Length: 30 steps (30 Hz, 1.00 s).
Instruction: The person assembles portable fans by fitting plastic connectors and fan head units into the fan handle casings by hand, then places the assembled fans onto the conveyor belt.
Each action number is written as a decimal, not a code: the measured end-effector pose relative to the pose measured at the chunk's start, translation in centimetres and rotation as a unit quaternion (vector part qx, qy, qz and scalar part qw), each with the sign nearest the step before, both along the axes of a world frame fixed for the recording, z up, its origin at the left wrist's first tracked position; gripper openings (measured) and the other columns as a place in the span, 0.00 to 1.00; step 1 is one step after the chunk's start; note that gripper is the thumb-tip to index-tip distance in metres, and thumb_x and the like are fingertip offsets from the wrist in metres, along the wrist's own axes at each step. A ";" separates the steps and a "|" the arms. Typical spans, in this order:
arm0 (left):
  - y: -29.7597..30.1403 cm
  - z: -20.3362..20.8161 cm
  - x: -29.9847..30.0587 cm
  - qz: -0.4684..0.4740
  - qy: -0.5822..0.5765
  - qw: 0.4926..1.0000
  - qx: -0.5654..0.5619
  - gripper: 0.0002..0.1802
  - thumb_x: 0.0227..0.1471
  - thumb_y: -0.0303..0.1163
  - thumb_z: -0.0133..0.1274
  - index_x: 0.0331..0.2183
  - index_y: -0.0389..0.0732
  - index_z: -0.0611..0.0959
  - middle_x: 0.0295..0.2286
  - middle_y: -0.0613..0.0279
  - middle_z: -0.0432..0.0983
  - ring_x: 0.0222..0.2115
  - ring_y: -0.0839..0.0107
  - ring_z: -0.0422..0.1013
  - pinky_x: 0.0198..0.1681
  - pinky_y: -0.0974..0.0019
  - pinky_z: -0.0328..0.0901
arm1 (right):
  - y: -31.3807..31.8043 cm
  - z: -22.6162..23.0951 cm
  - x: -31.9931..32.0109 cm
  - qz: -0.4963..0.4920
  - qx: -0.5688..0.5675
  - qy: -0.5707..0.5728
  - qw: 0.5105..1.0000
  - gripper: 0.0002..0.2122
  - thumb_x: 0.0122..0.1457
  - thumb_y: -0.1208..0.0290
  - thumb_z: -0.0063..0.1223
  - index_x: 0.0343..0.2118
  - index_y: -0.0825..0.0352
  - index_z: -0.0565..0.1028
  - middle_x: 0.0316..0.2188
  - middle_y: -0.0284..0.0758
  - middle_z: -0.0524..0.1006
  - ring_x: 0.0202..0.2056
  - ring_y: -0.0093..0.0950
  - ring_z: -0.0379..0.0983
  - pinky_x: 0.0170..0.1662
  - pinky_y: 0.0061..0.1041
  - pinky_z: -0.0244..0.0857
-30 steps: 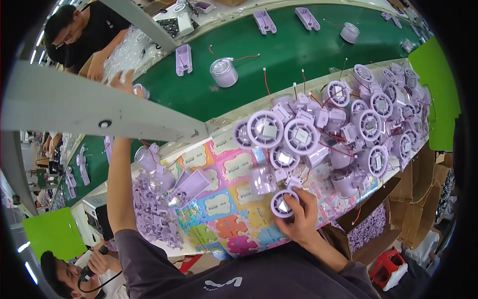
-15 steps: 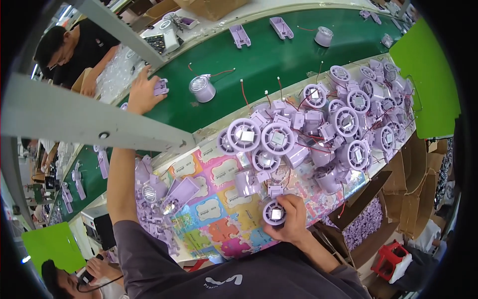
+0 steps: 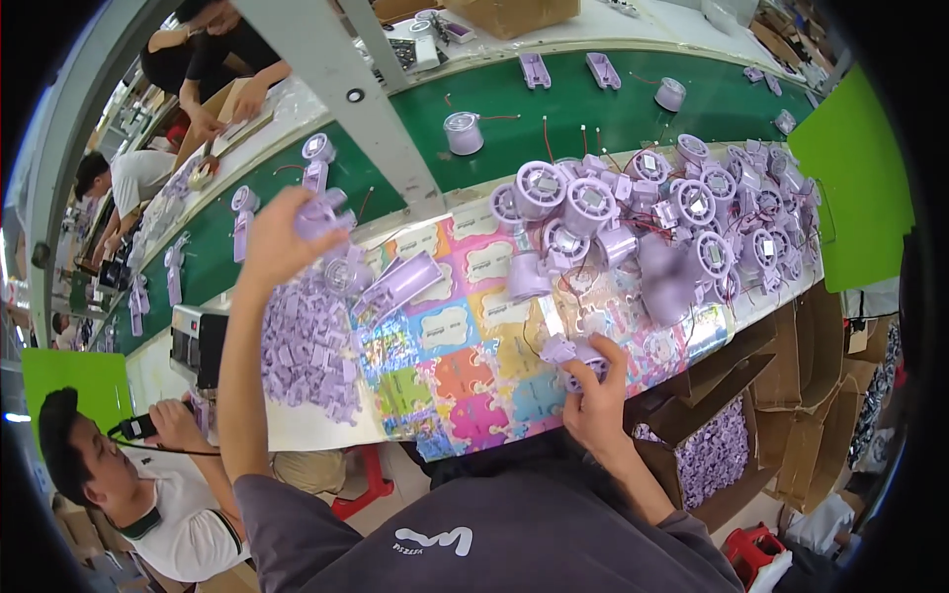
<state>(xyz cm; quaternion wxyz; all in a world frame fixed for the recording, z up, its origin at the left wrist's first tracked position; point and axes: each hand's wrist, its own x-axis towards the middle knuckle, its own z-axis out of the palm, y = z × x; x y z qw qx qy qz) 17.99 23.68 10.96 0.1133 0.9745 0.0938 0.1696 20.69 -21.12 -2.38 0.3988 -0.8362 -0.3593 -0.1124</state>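
Note:
My right hand [image 3: 598, 400] is closed around a lilac round fan head [image 3: 585, 371] at the near edge of the table. The fan head is tilted, its small bracket pointing left, and my fingers cover part of its ring. My left hand [image 3: 282, 237] is raised at the left, above a heap of small lilac parts [image 3: 306, 341]. It grips a lilac plastic part [image 3: 318, 215], blurred, whose exact shape I cannot make out. Below that lie a clear-fronted round housing [image 3: 346, 272] and a lilac handle shell [image 3: 405, 287].
Many fan heads with red wires [image 3: 692, 203] are piled at the right. Behind runs a green conveyor belt [image 3: 554, 119] with spaced lilac parts. A grey metal post [image 3: 346, 99] stands at its near edge. A cardboard box of small parts [image 3: 714, 445] sits below right. Other people work at left.
My view has swung to the left. My left hand has come back from over the belt toward the heap, still holding a lilac part. The fan head in my right hand has tipped over.

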 end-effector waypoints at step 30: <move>-18.3 -2.1 -7.4 -0.040 0.172 0.943 -0.283 0.32 0.44 0.54 0.68 0.42 0.37 0.85 0.37 0.46 0.83 0.40 0.46 0.78 0.45 0.51 0.71 | 3.7 7.3 -0.9 0.086 0.024 -0.247 0.965 0.21 0.42 0.74 0.63 0.43 0.53 0.84 0.46 0.37 0.71 0.49 0.38 0.72 0.46 0.36 0.65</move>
